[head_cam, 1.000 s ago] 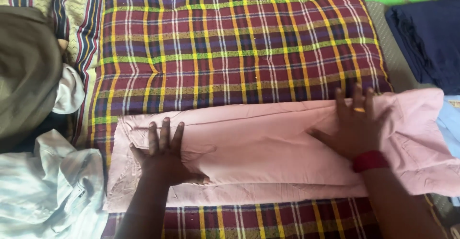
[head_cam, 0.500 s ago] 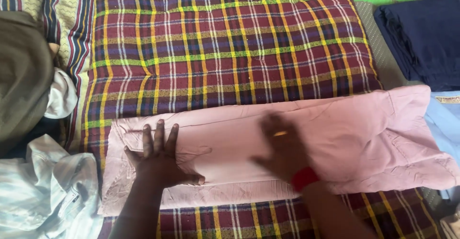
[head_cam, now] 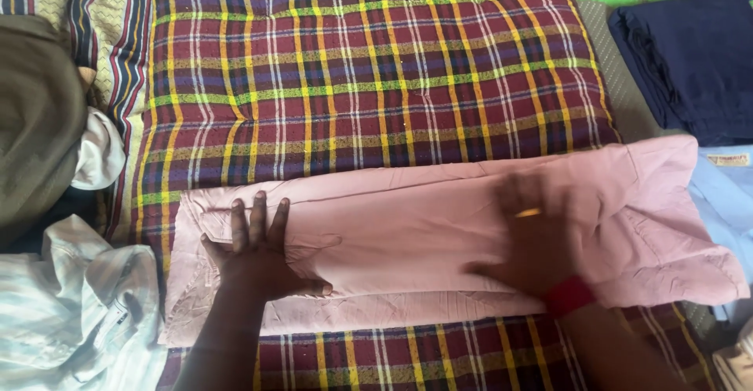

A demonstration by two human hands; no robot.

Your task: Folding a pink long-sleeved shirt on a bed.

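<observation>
The pink shirt [head_cam: 439, 242] lies folded into a long creased band, both hands, left hand [head_cam: 259, 254] and right hand [head_cam: 533, 238], pressed flat and open on it.

You have a pink garment [head_cam: 423, 238] folded into a long band, lying flat across the near part of the checked mattress, its right end wider and a little creased.

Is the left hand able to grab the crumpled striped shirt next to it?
Probably yes. The left hand lies flat on the pink garment, near its left end, and the striped shirt lies just beside that end with nothing between them. The hand would have to lift off the pink cloth first.
</observation>
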